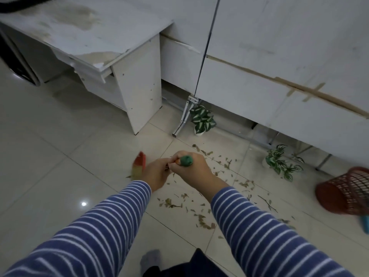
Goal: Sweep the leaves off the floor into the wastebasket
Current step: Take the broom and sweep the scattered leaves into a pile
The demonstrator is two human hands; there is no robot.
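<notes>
Both hands hold a broom. My right hand [190, 166] grips its green handle end [186, 160], and my left hand [156, 173] grips the handle lower down. The broom head [138, 166], red, green and straw-coloured, is blurred just left of my left hand, on the floor. Several dry leaves [201, 200] lie scattered over the pale tiles, under my hands and out to the right. A red mesh wastebasket [345, 191] lies on its side at the right edge, its mouth turned toward the leaves.
A white desk [137, 96] stands at the back left against white wall panels. Two small potted plants [201, 120] [283, 163] sit on the floor along the wall. A metal bracket [185, 116] leans by the first plant. A blue object [365, 223] shows under the basket.
</notes>
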